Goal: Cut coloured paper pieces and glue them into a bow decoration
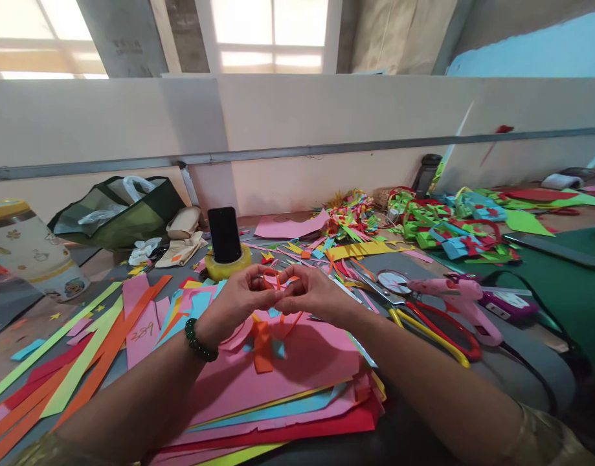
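Note:
Above a stack of coloured paper (302, 362), both hands meet with fingertips pinched together. Between them is a thin orange paper strip (272, 279) bent into a small loop. My left hand (246, 294), with a dark green bead bracelet (200, 341) on its wrist, grips it from the left. From the other side my right hand (316, 294) closes on the same strip. Beneath the fingers, a wider orange paper piece (263, 348) and small light-blue bits lie on the pink top sheet. The fingers partly hide the strip's ends.
Scissors with red and yellow handles (423, 317), a pink glue gun (465, 301) and a purple tape measure (508, 298) lie right. A phone (224, 234) stands in a tape roll (229, 264). Long paper strips (93, 362) cover the left; cut-paper heaps (353, 217) sit behind.

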### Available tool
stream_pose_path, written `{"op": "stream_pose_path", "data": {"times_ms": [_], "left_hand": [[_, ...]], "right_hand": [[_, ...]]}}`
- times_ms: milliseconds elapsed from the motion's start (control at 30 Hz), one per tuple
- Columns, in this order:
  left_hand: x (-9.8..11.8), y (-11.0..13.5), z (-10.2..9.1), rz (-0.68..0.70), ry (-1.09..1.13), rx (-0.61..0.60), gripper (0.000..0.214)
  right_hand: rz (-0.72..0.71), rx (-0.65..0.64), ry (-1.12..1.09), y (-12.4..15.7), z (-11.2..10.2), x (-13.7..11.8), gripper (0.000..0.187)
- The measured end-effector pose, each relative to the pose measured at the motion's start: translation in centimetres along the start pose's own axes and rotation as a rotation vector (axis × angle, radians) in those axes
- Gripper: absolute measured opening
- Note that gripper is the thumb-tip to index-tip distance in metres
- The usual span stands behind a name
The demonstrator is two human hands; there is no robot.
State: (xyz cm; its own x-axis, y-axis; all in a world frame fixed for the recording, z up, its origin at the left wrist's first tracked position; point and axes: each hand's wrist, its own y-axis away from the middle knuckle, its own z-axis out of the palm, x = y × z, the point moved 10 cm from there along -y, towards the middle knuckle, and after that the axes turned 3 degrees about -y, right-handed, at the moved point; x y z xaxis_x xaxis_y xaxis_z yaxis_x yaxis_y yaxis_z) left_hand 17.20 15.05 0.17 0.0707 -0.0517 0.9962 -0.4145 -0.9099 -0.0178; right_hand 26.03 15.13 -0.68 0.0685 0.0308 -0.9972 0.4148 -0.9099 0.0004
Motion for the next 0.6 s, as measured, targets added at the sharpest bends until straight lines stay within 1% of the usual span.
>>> {"op": "stream_pose_path", "data": {"times_ms": [100, 167, 233, 300, 400, 533, 600], "left_hand": [[0.1, -0.1, -0.8, -0.021, -0.068, 0.051, 0.038], [0.4, -0.2, -1.6, -0.009, -0.111, 0.098, 0.037], [1.0, -0.2, -2.0, 0.044, -0.154, 0.123, 0.037], [1.6, -0.2, -2.0, 0.107, -0.195, 0.121, 0.033], [1.9, -0.1, -1.7, 0.158, -0.243, 0.105, 0.029], [1.8, -0.1, -1.4, 0.156, -0.249, 0.086, 0.03], [1.6, -0.1, -1.5, 0.143, -0.235, 0.097, 0.03]], "right_hand": [[-0.028, 0.034, 0.086, 0.1, -0.4, -0.5, 0.035], [-0.071, 0.075, 0.201, 0.3, -0.6, -1.0, 0.035], [-0.133, 0.105, 0.318, 0.5, -0.5, -1.6, 0.034], [-0.179, 0.117, 0.4, 0.7, -0.3, -1.9, 0.032], [-0.204, 0.123, 0.457, 0.8, -0.1, -1.8, 0.03], [-0.215, 0.13, 0.488, 0.8, -0.1, -1.7, 0.029], [-0.207, 0.129, 0.482, 0.8, -0.1, -1.6, 0.029]]}}
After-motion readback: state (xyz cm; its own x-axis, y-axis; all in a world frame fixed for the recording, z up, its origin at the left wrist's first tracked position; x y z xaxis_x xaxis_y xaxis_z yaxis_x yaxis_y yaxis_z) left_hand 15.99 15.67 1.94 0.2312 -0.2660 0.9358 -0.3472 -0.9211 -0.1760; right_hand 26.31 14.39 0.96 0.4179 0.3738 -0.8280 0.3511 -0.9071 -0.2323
